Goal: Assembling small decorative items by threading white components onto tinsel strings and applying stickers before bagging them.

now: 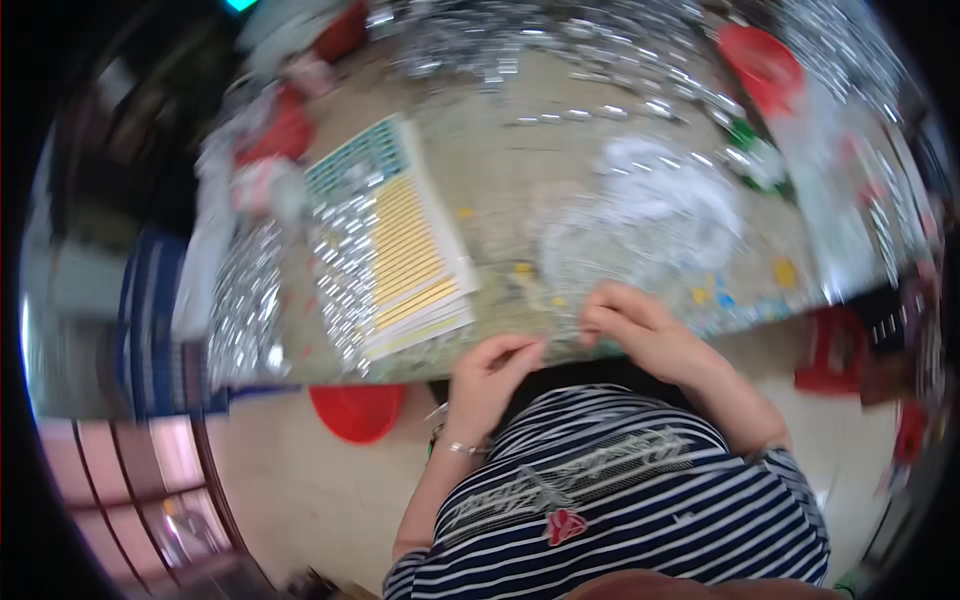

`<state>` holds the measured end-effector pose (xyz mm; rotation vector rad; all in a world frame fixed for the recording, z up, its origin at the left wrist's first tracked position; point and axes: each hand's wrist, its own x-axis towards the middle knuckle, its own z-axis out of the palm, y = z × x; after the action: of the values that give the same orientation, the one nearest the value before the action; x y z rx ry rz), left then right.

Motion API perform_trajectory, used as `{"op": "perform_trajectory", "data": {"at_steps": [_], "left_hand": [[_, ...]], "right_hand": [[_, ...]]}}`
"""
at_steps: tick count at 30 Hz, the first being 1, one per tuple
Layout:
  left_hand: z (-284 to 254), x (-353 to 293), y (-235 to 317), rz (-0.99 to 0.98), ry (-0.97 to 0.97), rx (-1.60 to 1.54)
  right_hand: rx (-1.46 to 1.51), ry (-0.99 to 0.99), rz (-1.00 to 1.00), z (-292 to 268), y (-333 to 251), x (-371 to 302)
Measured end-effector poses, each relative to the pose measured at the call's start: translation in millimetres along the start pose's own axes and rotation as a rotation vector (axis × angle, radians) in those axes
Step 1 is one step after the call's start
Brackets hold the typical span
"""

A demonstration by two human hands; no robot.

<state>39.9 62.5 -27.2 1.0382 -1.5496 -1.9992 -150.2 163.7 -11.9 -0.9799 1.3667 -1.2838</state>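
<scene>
At the table's near edge, my left hand is closed, thumb and fingers pressed together. To its right and a little higher, my right hand is closed too, with the fingers curled in towards the thumb. Motion blur hides whatever may be between the fingers of either one. A gap separates the two hands. Left of them lies a stack of sheets with rows of yellow and teal stickers. Many small shiny silver pieces lie along and partly over its left side. Beyond my right hand spreads a white, translucent heap, too blurred to name.
More silver pieces cover the far side of the table, and another pile sits at its left. A red dish stands far right, near a green-and-white item. A red basin is below the near edge.
</scene>
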Motion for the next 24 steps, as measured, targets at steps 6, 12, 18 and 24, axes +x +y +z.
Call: {"op": "perform_trajectory", "data": {"at_steps": [6, 12, 18, 24], "left_hand": [[-6, 0, -6, 0.071, 0.006, -0.136], [-8, 1, -3, 0.153, -0.032, 0.011], [-4, 1, -1, 0.199, -0.039, 0.068], [-1, 0, -7, 0.182, -0.061, 0.018]], "right_hand": [[0.353, 0.02, 0.035, 11, -11, -2], [0.217, -0.001, -0.017, 22, -17, 6], [-0.431, 0.027, -0.296, 29, -17, 7], [-0.855, -0.005, -0.652, 33, -11, 12]]}}
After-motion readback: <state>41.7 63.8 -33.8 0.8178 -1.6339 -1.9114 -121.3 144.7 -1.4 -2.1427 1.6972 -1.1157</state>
